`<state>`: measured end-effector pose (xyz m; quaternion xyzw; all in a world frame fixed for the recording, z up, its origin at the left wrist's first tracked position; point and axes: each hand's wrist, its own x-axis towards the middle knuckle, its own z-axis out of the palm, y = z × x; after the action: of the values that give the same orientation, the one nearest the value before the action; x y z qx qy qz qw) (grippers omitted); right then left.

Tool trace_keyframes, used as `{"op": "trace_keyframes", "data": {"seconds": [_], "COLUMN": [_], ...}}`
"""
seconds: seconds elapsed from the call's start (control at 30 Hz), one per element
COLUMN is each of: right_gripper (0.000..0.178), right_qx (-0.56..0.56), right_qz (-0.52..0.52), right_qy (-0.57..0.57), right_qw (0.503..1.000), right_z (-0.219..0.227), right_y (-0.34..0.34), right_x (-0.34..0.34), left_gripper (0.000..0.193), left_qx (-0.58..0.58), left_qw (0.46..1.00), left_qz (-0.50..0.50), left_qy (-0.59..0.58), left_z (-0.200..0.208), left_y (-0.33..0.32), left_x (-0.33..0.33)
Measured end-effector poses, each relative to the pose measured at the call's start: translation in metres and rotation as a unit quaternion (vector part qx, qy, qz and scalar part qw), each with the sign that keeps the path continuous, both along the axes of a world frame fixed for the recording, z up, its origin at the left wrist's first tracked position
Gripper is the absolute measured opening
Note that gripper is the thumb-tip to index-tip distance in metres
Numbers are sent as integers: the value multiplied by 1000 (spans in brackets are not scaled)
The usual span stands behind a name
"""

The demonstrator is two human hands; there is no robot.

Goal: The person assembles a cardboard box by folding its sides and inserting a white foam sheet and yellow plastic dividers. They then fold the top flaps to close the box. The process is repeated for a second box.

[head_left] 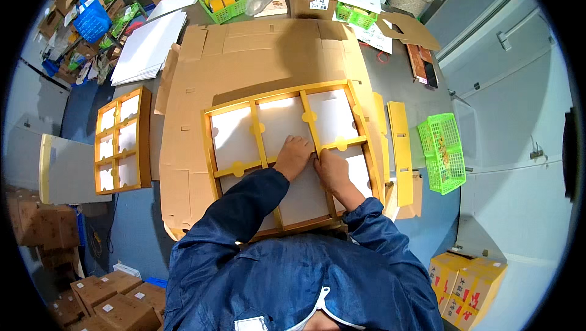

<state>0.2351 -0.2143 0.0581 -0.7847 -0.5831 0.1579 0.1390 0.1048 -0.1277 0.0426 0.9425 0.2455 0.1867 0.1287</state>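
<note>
A large yellow-edged tray (227, 107) with white-bottomed compartments lies in front of me. Yellow divider strips (309, 117) with rounded tabs cross inside it. My left hand (294, 157) is closed over the middle of the tray, fingers curled beside the crossing of the strips; whatever lies inside them is hidden. Right beside it, my right hand (336, 173) closes around the divider at that crossing, thumb side toward the left hand. Both forearms, in dark blue sleeves, reach over the tray's near compartments and cover part of them.
Flattened cardboard (244, 56) lies under the tray. A smaller compartment tray (145, 141) stands at the left, near a stack of white sheets (149, 47). Yellow strips (400, 148) and a green basket (442, 152) are on the right. Cartons (467, 288) stand at lower right.
</note>
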Motion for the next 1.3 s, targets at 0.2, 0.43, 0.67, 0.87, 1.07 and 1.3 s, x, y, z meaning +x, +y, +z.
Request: {"op": "trace_keyframes", "data": {"seconds": [0.2,0.43,0.67,0.87,1.07,1.3], "right_gripper": [24,24,26,20,25,27], "right_qx": [27,6,251,154,153,120], "right_qz": [5,37,171,252,274,282], "right_qy": [-19,-32,-102,-35,-10,13], "right_qw": [999,999,947,955,949,952], "right_z": [-16,21,38,9,14,12], "right_y": [-1,-21,24,26,12,21], "right_x": [1,-2,42,55,60,68], "left_gripper": [7,14,16,12,8,8], "left_qx": [12,3,-1,12,15,25], "left_qw": [999,999,1000,1000,999,1000], "left_qz": [-20,33,13,6,-4,0], "left_qy": [-25,-11,-21,-22,-31,-13], "left_z": [1,6,7,7,10,3], "left_y": [-5,-2,3,0,-1,3], "left_x": [-1,-1,0,-3,-1,0]}}
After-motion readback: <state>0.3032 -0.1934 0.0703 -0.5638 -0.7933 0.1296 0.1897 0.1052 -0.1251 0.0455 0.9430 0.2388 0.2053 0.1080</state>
